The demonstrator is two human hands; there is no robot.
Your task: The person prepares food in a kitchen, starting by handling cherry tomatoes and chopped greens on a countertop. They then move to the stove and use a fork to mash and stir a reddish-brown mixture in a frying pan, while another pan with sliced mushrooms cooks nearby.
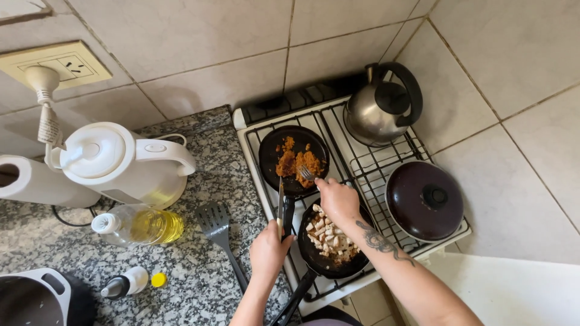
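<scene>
1. Head view, the hands: the right hand [338, 199] reaches forward over the stove [362, 163], its fingers closed round the handle of a fork [306, 173]. The left hand [267, 249] sits nearer the body at about 7 o'clock from the right one, closed round the handle of the small frying pan [294, 158] and also pinning a knife [281, 202] upright, blade pointing to 12 o'clock.

2. Head view, the key relation: the fork's tines lie at roughly 10 o'clock from the right hand, touching the orange-brown food [296, 162] in the small pan. The fork's long axis runs from the hand at 4 o'clock up to the tines at 10 o'clock. The right hand is clearly the nearer of the two to the food; the left is down at the handle end, at 6 o'clock from the pan.

3. Head view, how the food looks: a crumbly, orange-brown heap, gathered on the right half of the dark pan, with a few loose bits at 12 o'clock and the left half bare.

4. Head view, surroundings: a second pan [335, 241] of pale diced pieces lies under the right forearm. A lidded pot [424, 199] stands at 3 o'clock, a metal kettle [380, 108] at 1 o'clock. On the granite counter [199, 284] at 9 o'clock are a spatula [217, 226], an oil bottle [142, 226] and a white electric kettle [121, 163].
</scene>
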